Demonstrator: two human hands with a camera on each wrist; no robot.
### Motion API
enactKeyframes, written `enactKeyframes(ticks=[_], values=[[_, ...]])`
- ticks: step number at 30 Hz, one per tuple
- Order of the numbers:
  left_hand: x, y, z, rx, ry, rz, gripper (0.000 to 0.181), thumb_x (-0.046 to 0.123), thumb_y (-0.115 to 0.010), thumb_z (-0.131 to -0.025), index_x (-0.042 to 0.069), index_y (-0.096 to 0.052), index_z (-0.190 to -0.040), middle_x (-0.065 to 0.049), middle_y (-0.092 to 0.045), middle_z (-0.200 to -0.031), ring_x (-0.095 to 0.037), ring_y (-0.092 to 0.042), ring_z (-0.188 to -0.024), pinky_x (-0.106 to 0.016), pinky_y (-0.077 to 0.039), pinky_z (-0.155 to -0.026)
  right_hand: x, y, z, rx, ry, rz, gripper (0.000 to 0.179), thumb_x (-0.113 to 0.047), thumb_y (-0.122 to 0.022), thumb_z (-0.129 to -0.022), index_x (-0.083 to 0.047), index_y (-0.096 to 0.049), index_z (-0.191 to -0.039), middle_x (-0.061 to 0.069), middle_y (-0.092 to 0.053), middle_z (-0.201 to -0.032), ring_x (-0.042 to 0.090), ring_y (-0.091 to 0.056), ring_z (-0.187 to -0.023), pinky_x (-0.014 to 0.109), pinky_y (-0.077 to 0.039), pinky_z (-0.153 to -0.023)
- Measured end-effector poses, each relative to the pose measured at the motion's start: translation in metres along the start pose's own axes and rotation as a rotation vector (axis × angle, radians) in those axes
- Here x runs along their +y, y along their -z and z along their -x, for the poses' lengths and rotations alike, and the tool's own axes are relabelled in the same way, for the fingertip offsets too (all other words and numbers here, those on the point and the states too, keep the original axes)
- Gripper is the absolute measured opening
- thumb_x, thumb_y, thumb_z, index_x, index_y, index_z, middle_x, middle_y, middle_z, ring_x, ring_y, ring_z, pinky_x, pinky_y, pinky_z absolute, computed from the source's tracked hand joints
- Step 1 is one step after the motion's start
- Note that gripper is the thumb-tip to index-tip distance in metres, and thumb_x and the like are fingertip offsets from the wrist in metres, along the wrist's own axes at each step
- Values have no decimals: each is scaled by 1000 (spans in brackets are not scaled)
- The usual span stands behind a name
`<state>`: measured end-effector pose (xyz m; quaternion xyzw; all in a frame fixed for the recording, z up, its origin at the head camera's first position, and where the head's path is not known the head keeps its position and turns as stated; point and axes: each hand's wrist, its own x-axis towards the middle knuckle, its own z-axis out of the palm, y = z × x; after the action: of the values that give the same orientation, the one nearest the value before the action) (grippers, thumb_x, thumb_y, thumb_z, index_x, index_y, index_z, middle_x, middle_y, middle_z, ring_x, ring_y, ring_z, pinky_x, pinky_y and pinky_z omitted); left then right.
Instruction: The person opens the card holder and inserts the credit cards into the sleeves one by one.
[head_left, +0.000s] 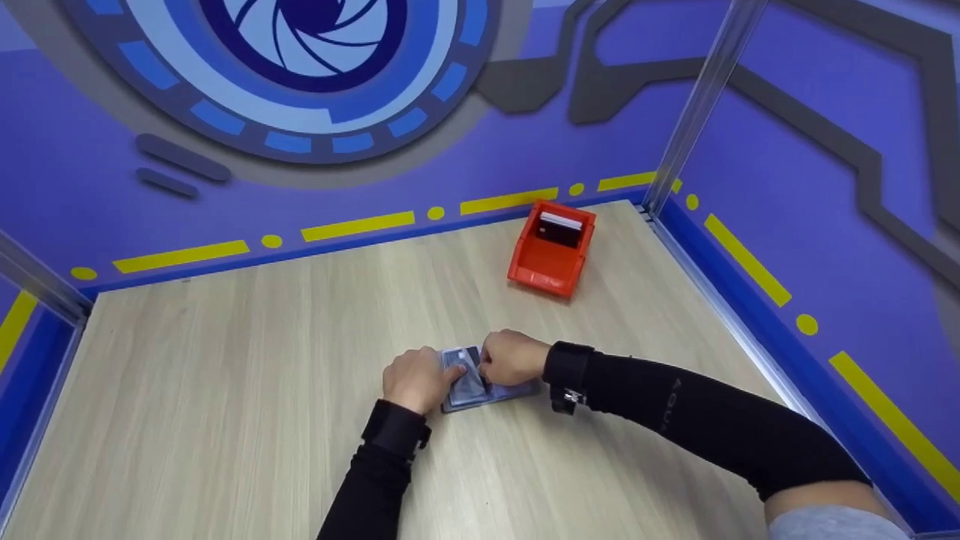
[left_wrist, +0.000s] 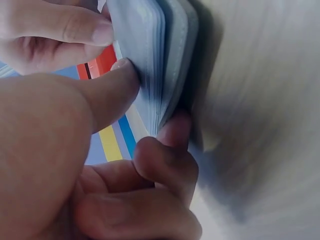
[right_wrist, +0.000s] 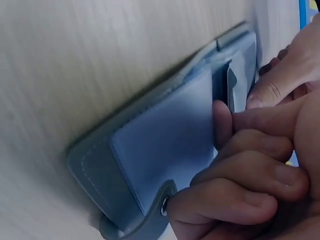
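Observation:
A grey-blue card holder (head_left: 514,391) with a stitched edge and a snap strap (right_wrist: 167,192) lies spread on the table. Its stack of clear plastic sleeves (left_wrist: 145,65) shows in the left wrist view. My left hand (head_left: 415,380) grips the sleeve side, thumb on top and fingers curled at the edge beneath. From the other side my right hand (head_left: 512,357) pinches the lifted edge of a sleeve (right_wrist: 240,80) between thumb and forefinger. Something dark shows beside those fingertips; whether it is a card is unclear.
Farther back and to the right, a red bin (head_left: 550,259) stands near the wall, with white-edged, dark-faced flat things (head_left: 560,227) upright at its rear. Printed purple panels (head_left: 360,187) border the wooden table (head_left: 225,390).

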<state>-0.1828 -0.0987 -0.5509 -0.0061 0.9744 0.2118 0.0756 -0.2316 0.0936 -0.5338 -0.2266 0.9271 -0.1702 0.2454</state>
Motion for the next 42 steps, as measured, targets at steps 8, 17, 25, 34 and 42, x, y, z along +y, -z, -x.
enactKeyframes(ticks=[8, 17, 25, 34, 42], values=[[0, 0, -1, 10, 15, -4, 51, 50, -82, -98, 12, -58, -75, 0, -48, -71, -20, -50, -66, -37, -38, -59, 2, 3, 1, 48, 47, 38, 41, -19, -71, -103, -14, -68, -63, -11, -45, -57, 11, -45, -59, 28, -34, -59], [4, 0, -3, 9, 19, -10, 47, 52, -83, -97, 8, -72, -83, -3, -59, -75, -20, -54, -69, -40, -44, -61, 27, 36, 0, 143, -43, 155, 27, -35, -81, -101, -8, -84, -99, 3, -76, -88, 20, -63, -83, 37, -53, -77], [1, 0, -4, -12, 26, -8, 48, 53, -82, -97, 5, -76, -89, -4, -62, -77, -20, -57, -70, -40, -45, -62, 47, 36, -3, 90, -68, 207, 43, -47, -91, -91, -7, -84, -108, 3, -77, -93, 22, -62, -86, 37, -52, -83], [0, -1, -2, 6, 16, 13, 47, 52, -83, -96, 8, -73, -83, -3, -60, -74, -20, -56, -68, -40, -44, -60, 45, 27, -6, 136, 59, 189, 34, -34, -90, -94, -8, -84, -114, 6, -82, -105, 25, -68, -98, 45, -57, -97], [1, -1, -2, 8, 29, 10, 46, 50, -84, -95, 10, -70, -77, 0, -56, -72, -19, -53, -68, -39, -41, -59, 49, 28, -5, 180, 74, 169, 14, -22, -86, -96, -10, -82, -92, 3, -75, -84, 21, -63, -82, 38, -53, -80]])
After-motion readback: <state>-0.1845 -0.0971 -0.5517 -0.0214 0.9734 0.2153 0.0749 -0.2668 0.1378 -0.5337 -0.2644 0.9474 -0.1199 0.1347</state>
